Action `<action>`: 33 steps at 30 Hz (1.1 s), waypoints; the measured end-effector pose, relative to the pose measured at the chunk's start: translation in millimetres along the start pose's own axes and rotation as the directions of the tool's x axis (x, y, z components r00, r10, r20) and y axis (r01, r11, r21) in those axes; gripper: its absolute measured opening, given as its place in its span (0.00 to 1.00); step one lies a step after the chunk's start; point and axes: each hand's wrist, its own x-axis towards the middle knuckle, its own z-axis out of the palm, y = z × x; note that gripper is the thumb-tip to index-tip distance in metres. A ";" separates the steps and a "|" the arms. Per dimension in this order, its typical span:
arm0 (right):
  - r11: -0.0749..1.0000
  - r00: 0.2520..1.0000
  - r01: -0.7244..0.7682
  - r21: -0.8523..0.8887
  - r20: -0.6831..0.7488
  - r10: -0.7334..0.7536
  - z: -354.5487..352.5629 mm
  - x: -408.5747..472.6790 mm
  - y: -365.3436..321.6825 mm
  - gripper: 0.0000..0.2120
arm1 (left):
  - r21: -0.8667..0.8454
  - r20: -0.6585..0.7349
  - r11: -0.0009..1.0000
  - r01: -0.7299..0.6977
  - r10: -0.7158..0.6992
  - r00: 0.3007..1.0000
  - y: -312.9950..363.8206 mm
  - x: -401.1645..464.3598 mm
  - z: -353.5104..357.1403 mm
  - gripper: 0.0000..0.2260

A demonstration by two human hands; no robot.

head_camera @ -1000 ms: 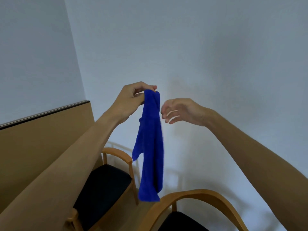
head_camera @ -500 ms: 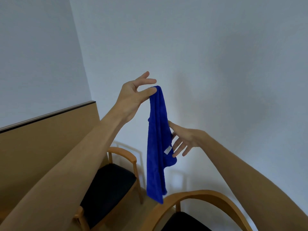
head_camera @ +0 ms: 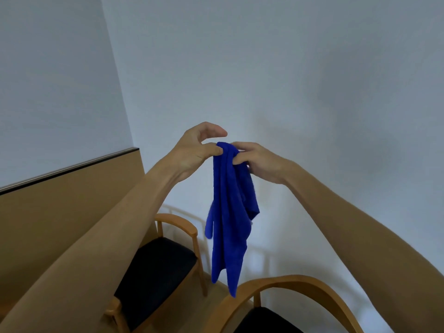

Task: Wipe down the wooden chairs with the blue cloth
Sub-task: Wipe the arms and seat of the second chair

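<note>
Left hand (head_camera: 194, 150) first: pinching the top edge of the blue cloth (head_camera: 229, 212) between thumb and a fingertip, the other fingers arched loosely above. Beside it, touching across the same bunched top, right hand (head_camera: 258, 159): fingers curled round the fold, gripping it. Below both hands, cloth hanging in a long twisted drape, its lowest corners just above the curved back of the nearer wooden chair (head_camera: 288, 284). Down and left of the left forearm, second wooden chair (head_camera: 179, 223) with a dark seat, against the tan wall panel (head_camera: 72, 200).

Judged step: sorting the cloth into a usable pad, wiping not yet begun. To do it well: keep the left pinch firm on one corner, slide the right hand along the top edge to find the next corner, spread flat, then fold into a palm-sized pad. Avoid wiping with a twisted rope of fabric; poor contact on the rounded rail likely. Start at the nearer backrest, directly under the hands.
</note>
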 end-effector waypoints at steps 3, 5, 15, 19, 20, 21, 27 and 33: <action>0.987 0.999 -0.044 -0.155 0.025 0.048 -5.2 2.5 -17.1 0.10 | 0.023 -0.029 0.999 0.045 -0.044 0.999 -6.2 -4.1 -1.0 0.16; 0.973 0.999 -0.039 -0.226 -0.046 0.030 -8.0 4.2 -28.3 0.07 | 0.009 -0.063 0.994 0.106 -0.105 0.992 -13.0 -8.1 2.5 0.17; 0.960 0.988 -0.033 -0.279 -0.155 -0.011 -3.4 7.4 -39.9 0.06 | 0.162 0.472 0.904 0.395 -0.423 0.774 -31.6 -13.5 28.3 0.26; 0.930 0.974 -0.100 -0.353 -0.226 0.019 -4.6 7.7 -21.7 0.02 | 0.002 0.547 0.883 0.470 -0.394 0.739 -37.6 -8.6 32.4 0.16; 0.897 0.966 -0.144 -0.417 -0.257 0.035 -7.4 7.5 -16.2 0.06 | -0.041 0.543 0.878 0.476 -0.381 0.749 -40.6 -8.1 32.0 0.14; 0.856 0.949 -0.193 -0.479 -0.313 0.039 -10.1 6.1 -9.6 0.11 | -0.076 0.526 0.876 0.476 -0.370 0.766 -44.5 -7.6 31.1 0.14; 0.741 0.787 -0.584 -0.331 -0.456 0.416 -18.0 -37.6 51.7 0.38 | -0.258 0.312 0.833 0.489 -0.407 0.858 -74.3 -11.4 23.8 0.14; 0.934 0.958 -0.253 0.253 -0.070 0.279 -4.7 -37.0 98.8 0.28 | -0.321 0.335 0.800 0.506 -0.404 0.851 -82.5 -1.0 36.7 0.19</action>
